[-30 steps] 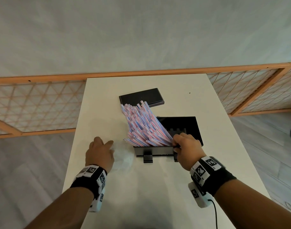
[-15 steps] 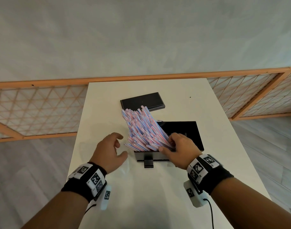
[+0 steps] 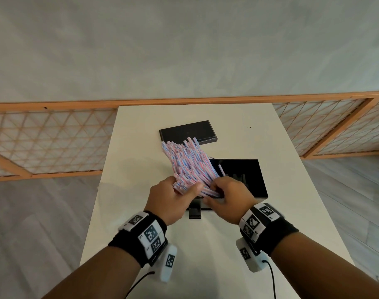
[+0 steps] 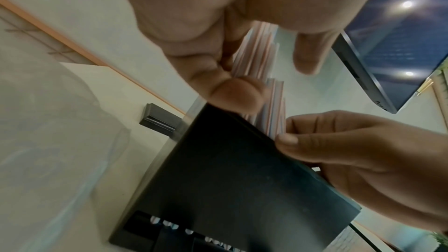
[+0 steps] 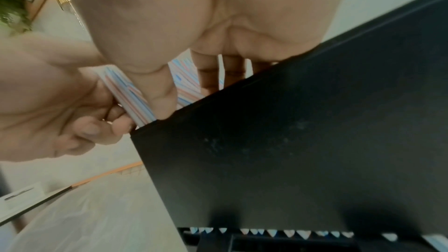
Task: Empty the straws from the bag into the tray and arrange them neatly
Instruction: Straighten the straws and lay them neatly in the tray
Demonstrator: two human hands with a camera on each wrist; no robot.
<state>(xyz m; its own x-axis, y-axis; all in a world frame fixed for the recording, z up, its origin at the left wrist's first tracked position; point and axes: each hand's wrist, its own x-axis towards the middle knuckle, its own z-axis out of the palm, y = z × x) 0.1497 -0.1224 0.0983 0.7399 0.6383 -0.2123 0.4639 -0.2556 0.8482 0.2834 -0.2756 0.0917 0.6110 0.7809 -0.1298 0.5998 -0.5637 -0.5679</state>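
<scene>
A thick bundle of pink, blue and white striped straws (image 3: pixel 188 165) leans out of the left part of the black tray (image 3: pixel 251 182), fanning up and to the left. My left hand (image 3: pixel 184 188) grips the bundle's near left end, thumb on top. Beside it, my right hand (image 3: pixel 216 189) curls over the straws at the tray's near edge. The left wrist view shows the straws (image 4: pixel 264 53) between the left hand's thumb and fingers. In the right wrist view my right hand's fingers (image 5: pixel 208 76) lie across the straws (image 5: pixel 184 78) above the tray's wall (image 5: pixel 290 141). The clear bag (image 4: pixel 48 122) lies on the table to the left.
A flat black lid (image 3: pixel 187 132) lies on the white table (image 3: pixel 238 255) just beyond the straws. A small black tab (image 3: pixel 194 213) sticks out from the tray's near side. An orange lattice fence (image 3: pixel 50 137) runs behind the table.
My left hand has left the bag on the table and moved right to take hold of the near left end of the straws. My right hand stays on the bundle.
</scene>
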